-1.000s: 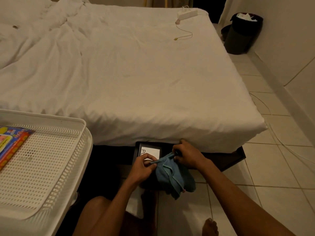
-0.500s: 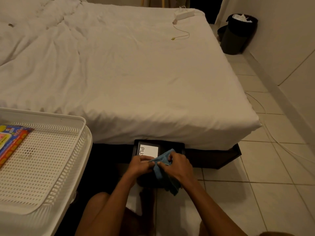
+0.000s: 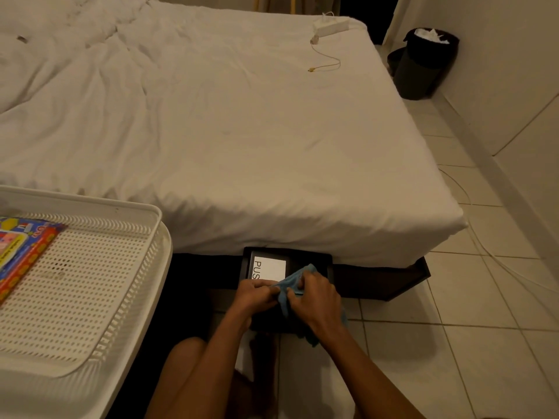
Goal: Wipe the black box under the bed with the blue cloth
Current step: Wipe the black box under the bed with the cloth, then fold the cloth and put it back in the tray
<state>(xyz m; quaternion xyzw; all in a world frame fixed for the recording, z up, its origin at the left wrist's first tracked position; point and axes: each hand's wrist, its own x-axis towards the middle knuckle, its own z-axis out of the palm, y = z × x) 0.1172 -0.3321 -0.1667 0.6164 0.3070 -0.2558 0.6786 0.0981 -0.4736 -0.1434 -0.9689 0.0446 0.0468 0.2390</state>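
Both hands have drawn together, left hand [image 3: 257, 293] and right hand [image 3: 314, 297] pinching the blue cloth [image 3: 292, 282] bunched over the black box [image 3: 314, 261] at the bed's [image 3: 242, 131] foot edge, so wiping seems about to start

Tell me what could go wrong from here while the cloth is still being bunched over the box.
Both hands, left and right, grip the blue cloth, so neither steadies the black box; a wipe may push it further under the bed. Loose cloth hanging below the right hand could drag on the floor tiles and pick up dirt. The white label might smear or lift.
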